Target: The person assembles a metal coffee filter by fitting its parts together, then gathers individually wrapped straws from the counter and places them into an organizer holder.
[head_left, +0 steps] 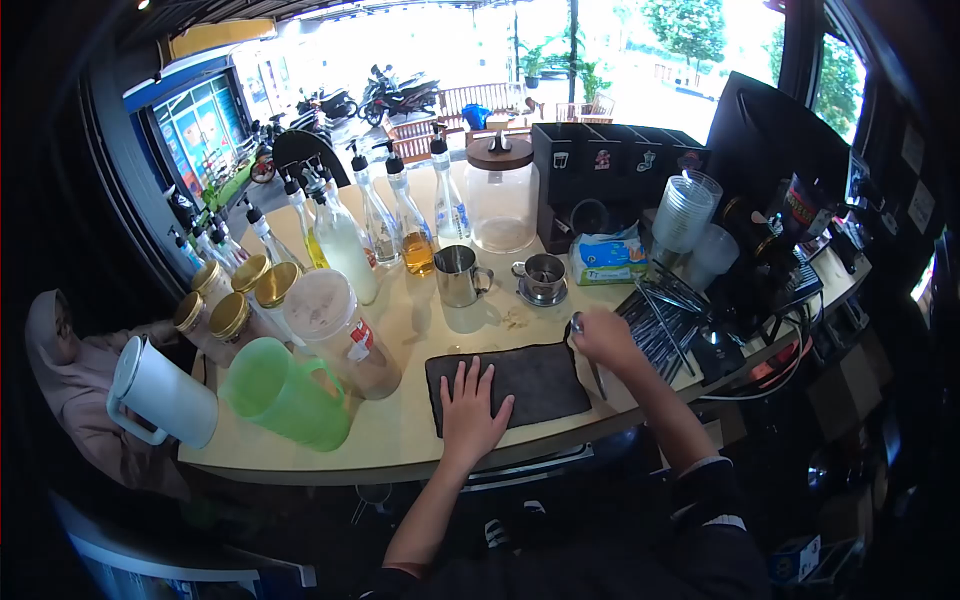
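My left hand point(470, 420) lies flat with its fingers spread on a dark folded cloth or mat point(545, 385) at the counter's front edge. At the mat's right end my right hand point(606, 340) is closed around a slim metal utensil point(598, 380). One end shows above the fist and a thin part points down below it; its exact kind is hidden by the fingers. Beyond the mat stand a steel pitcher point(458, 278) and a metal drip filter cup point(544, 276). Just right of my right hand lies a pile of dark straws or stirrers point(655, 325).
A green jug point(290, 395), a white jug point(165, 390) and a tall clear container point(345, 340) crowd the left. Pump bottles point(415, 225) and gold-lidded jars point(230, 315) stand behind. Stacked plastic cups point(685, 215) and a tissue pack point(608, 258) are at right. A person point(85, 390) is at far left.
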The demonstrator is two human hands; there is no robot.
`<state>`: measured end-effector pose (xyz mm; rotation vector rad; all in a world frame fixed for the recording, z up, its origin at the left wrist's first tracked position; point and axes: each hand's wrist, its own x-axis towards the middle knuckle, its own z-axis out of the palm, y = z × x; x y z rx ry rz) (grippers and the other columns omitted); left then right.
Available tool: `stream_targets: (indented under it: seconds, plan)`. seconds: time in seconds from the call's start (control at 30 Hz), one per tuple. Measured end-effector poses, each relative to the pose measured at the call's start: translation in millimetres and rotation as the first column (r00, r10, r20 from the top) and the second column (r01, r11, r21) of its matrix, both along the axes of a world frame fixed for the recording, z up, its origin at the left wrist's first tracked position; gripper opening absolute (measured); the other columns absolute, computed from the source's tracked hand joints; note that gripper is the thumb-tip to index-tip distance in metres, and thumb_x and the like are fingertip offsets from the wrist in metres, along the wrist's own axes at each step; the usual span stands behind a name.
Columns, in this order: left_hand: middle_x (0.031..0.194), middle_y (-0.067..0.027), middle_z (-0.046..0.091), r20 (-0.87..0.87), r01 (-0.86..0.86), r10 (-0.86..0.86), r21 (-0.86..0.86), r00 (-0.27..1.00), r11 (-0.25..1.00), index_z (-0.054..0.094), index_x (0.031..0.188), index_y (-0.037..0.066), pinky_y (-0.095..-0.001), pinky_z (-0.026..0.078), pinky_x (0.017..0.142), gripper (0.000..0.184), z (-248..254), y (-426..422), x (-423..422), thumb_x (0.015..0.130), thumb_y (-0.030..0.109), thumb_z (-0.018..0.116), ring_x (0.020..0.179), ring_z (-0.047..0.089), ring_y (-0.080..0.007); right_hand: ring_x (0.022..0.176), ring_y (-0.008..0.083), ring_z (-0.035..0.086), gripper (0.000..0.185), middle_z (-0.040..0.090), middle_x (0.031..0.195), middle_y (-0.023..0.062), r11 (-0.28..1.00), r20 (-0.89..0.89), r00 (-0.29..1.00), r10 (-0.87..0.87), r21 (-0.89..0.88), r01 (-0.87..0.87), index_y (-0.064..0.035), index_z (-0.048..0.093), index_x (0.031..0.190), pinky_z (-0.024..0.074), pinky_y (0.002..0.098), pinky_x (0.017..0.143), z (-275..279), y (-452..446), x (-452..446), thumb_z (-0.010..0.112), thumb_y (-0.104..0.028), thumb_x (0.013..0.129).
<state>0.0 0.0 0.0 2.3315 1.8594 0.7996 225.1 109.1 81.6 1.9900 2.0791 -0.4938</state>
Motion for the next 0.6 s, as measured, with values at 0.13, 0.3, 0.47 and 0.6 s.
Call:
stream_targets:
  seconds: [0.13, 0.3, 0.47, 0.6]
  plan:
    - [0.139, -0.0159, 0.033, -0.031, 0.002, -0.002, 0.007, 1.000, 1.000, 0.042, 0.128, 0.004, -0.0500, 0.012, 0.107, 0.056, 6.5, 3.0, -4.5, 0.084, 0.037, 0.052, 0.131, 0.025, -0.0323, 0.109, 0.0318, 0.048, 0.069, 0.045, 0.118, 0.0198, 0.832, -0.405, 0.872, 0.275, 0.555, -0.005, -0.0013, 0.043, 0.121, 0.0408, 0.0377, 0.092, -11.1, 43.4, -1.4, 0.073, -0.027, 0.065]
    - [0.138, -0.0159, 0.033, -0.022, 0.010, -0.010, -0.002, 1.000, 1.000, 0.041, 0.128, 0.004, -0.0495, 0.013, 0.107, 0.056, 6.4, 1.2, 2.9, 0.083, 0.035, 0.054, 0.130, 0.026, -0.0331, 0.113, 0.0348, 0.043, 0.095, 0.043, 0.118, 0.0223, 0.724, -0.479, 0.780, 0.404, 0.688, 0.048, 0.0008, 0.035, 0.128, 0.0370, 0.0385, 0.096, -30.4, 101.0, -2.1, 0.081, -0.037, 0.053]
    - [0.139, -0.0154, 0.033, -0.029, -0.004, 0.004, -0.025, 1.000, 1.000, 0.041, 0.128, 0.004, -0.0491, 0.013, 0.108, 0.056, 8.6, 2.2, 3.5, 0.083, 0.035, 0.054, 0.131, 0.025, -0.0326, 0.121, 0.0383, 0.037, 0.126, 0.036, 0.127, 0.0249, 0.873, -0.585, 0.745, 0.321, 0.488, 0.006, -0.0071, 0.010, 0.138, 0.0312, 0.0405, 0.101, -38.3, 109.2, -8.0, 0.086, -0.036, 0.042]
    - [0.138, -0.0160, 0.033, -0.009, 0.000, 0.000, -0.025, 1.000, 1.000, 0.043, 0.127, 0.003, -0.0504, 0.011, 0.107, 0.056, 7.9, 2.4, 3.3, 0.083, 0.036, 0.053, 0.131, 0.024, -0.0315, 0.120, 0.0389, 0.037, 0.130, 0.039, 0.126, 0.0252, 0.856, -0.627, 0.690, 0.361, 0.517, 0.023, -0.0080, 0.006, 0.139, 0.0311, 0.0415, 0.101, -40.4, 108.9, -11.4, 0.087, -0.031, 0.040]
